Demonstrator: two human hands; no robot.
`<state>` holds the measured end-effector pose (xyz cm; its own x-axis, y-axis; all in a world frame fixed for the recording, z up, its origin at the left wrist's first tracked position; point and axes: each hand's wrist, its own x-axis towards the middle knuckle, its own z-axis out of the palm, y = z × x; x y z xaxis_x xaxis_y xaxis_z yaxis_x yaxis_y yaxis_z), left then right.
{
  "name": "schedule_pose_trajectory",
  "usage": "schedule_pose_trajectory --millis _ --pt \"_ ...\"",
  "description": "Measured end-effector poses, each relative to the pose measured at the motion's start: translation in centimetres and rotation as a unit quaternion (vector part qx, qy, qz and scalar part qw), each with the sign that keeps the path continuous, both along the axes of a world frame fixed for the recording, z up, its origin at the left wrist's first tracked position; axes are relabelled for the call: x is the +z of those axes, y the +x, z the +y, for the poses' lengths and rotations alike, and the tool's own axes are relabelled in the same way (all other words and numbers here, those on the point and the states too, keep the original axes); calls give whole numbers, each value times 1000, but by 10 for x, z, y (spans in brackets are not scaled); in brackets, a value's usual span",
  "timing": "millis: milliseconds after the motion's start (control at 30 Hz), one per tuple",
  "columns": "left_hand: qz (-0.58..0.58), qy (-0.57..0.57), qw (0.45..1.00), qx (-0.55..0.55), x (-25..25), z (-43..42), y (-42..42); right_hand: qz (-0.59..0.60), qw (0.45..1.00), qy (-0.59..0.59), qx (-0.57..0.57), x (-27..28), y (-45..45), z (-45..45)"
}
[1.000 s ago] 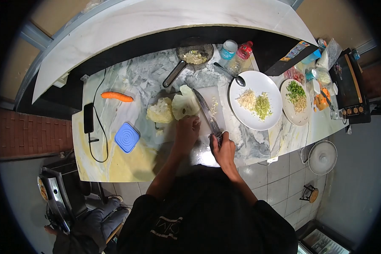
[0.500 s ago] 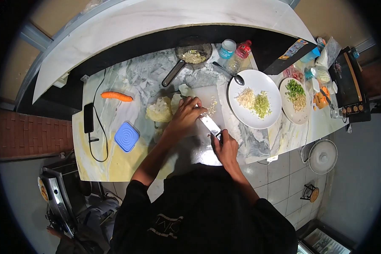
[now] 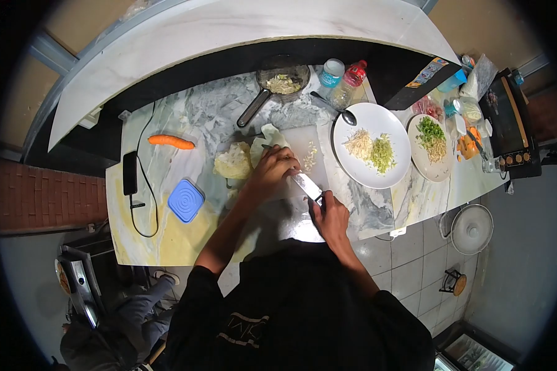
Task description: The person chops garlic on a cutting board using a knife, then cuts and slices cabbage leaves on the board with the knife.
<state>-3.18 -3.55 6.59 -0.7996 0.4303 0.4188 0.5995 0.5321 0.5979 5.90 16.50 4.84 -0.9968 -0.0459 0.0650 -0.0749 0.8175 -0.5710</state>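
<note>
"So, what's new?"

"Your left hand (image 3: 273, 167) now covers the far blade of the knife (image 3: 307, 185) above the board (image 3: 298, 135); your right hand (image 3: 332, 216) grips its handle."

"And what do you hide?"

"The tip and part of the cabbage leaf (image 3: 272, 135); I can't tell whether your left grips anything."

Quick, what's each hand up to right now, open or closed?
Left hand: bent over the blade, beside the cabbage leaf; whether it grips anything can't be told.
Right hand: closed on the handle of the knife.
</note>
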Motion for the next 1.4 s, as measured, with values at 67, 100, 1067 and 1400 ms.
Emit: schedule_pose_trajectory --millis 67,100,1067,1400 --pt "6 14 1000 7 -2 0 3 2 1000 -2 0 -1 0 0" --pt "-38 13 999 29 -2 0 4 3 1000 -3 0 -1 0 1" --pt "-154 102 954 235 -57 40 25 -65 987 -121 80 14 16 39" --pt "-152 52 957 243 -58 35 26 -128 978 -22 161 20 16 44"
